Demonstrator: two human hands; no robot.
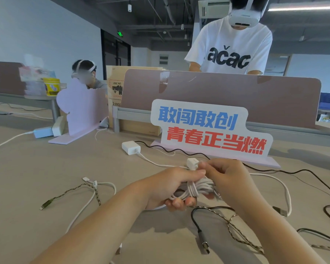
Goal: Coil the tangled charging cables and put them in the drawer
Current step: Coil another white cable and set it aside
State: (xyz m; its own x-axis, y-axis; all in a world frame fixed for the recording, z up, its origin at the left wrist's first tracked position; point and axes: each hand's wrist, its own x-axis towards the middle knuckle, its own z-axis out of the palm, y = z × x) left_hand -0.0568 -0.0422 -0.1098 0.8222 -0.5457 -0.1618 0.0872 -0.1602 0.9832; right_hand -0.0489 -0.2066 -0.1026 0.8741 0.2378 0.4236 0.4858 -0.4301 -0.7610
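- Two hands are held close together above the table (36, 168), in the middle of the view.
- One bundle of white cable (198, 187) is gripped by the left hand (171, 187). The fingers are curled under the loops and the thumb is laid across the top.
- The same bundle is held from the other side by the right hand (227, 180), and its fingertips are pinched together at the top.
- A small white plug block (191, 162) is seen just behind the fingertips. It cannot be told if it is joined to the bundle.
- Much of the bundle is hidden by the two hands.
- A white charger (131, 147) is laid on the table behind the hands, and a thin white wire is led from it toward them.
- A black wavy cable (179, 150) is stretched along the foot of the big sign (208, 130), passed behind the hands and run off to the right.
- At the left, a braided cable with a green tip (71, 193) is crossed with a loose white cable (92, 199).
- At the near right, a second braided cable (234, 225) is tangled with a black cable with a metal plug (204, 242). Part of both is covered by the right arm.
- The sign is stood at the back of the table, in front of a pink divider (236, 96).
- A person in a white shirt (231, 48) is seen behind the divider.
- A purple cloud board (82, 107) is stood at the far left.
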